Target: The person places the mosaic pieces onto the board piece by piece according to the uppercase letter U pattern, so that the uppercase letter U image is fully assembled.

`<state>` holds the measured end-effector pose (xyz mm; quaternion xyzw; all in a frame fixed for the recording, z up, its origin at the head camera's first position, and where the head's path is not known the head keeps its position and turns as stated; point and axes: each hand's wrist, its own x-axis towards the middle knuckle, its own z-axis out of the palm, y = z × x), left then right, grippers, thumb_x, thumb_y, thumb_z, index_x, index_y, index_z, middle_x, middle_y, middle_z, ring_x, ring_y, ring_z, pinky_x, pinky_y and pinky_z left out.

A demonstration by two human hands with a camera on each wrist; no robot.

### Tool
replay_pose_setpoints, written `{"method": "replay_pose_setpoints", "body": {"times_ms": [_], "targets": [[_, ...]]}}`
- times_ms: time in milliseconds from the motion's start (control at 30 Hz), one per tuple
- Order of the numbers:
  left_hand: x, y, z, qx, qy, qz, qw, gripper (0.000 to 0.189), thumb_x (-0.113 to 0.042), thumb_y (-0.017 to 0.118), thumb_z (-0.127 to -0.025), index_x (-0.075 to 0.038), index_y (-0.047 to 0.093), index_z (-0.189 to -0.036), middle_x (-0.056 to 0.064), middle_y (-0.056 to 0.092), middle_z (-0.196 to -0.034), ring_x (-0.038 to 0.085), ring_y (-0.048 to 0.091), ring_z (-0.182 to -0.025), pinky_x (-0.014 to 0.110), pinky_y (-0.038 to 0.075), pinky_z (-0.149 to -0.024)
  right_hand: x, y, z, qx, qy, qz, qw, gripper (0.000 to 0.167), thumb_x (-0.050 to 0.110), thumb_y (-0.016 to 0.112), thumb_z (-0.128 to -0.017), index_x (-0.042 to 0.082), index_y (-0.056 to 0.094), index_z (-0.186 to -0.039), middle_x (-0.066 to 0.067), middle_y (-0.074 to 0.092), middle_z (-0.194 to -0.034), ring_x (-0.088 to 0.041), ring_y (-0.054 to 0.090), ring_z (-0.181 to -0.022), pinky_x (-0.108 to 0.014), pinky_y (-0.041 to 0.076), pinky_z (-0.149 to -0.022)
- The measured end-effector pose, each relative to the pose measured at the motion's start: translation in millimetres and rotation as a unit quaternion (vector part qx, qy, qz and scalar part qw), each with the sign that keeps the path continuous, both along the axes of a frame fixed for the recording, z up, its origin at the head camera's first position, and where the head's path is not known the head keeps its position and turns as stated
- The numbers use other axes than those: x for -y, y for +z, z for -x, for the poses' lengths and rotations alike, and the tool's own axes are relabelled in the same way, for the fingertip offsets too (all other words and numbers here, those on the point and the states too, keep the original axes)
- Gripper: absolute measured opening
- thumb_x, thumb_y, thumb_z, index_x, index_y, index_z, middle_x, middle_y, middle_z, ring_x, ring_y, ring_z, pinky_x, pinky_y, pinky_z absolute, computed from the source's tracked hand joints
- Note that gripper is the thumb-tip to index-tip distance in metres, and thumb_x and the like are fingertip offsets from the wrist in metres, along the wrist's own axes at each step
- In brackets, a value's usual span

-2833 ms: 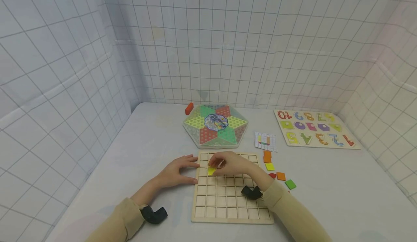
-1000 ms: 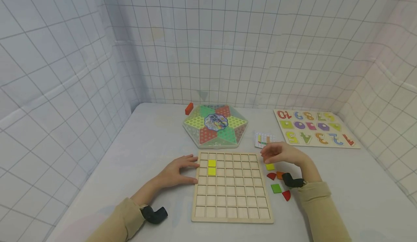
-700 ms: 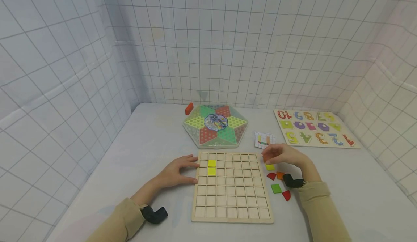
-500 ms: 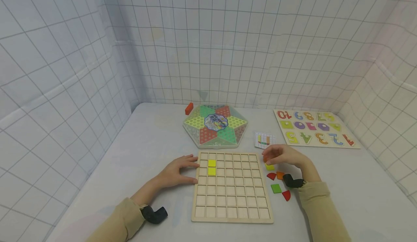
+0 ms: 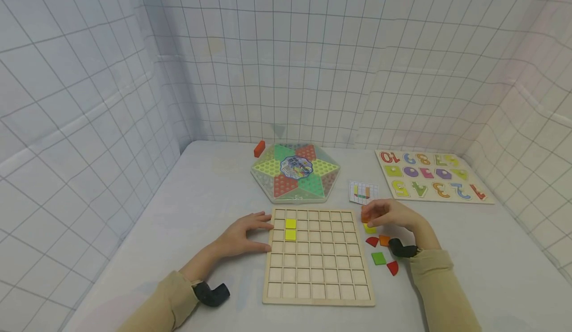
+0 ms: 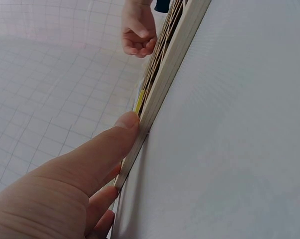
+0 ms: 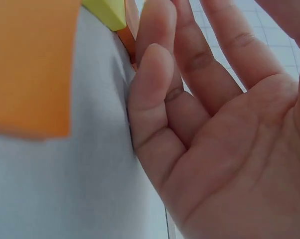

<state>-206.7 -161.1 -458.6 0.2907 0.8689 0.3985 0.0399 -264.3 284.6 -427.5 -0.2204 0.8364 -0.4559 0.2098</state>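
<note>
Curving the nearer right hand (image 5: 393,213) at orange tile (image 5: 364,215) and yellow tile (image 5: 369,230), just right of the board (image 5: 319,302), cannot tell if gripping; laying the straight-fingered left hand (image 5: 240,235) against its left edge.

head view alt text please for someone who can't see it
A person's left hand rests at the left edge of a wooden grid board holding two yellow squares, while the right hand reaches over orange and yellow tiles beside the board. More tiles lie nearby; behind are a game board, a picture card and a number puzzle.
</note>
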Motion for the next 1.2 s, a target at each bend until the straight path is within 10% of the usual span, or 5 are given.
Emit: {"method": "replay_pose_setpoints", "body": {"times_ms": [1200], "targets": [[0.1, 0.5, 0.3, 0.005, 0.0, -0.001, 1.0, 0.053, -0.041, 0.079, -0.073, -0.016, 0.067, -0.118, 0.003, 0.048, -0.139, 0.028, 0.031, -0.136, 0.052, 0.023, -0.11, -12, -11.0, 4.4, -0.001, 0.027, 0.021, 0.9994, 0.026, 0.006, 0.074, -0.078, -0.004, 0.068, -0.102, -0.014, 0.068, -0.095, -0.014, 0.057, -0.075, -0.023, 0.05, -0.07]]}}
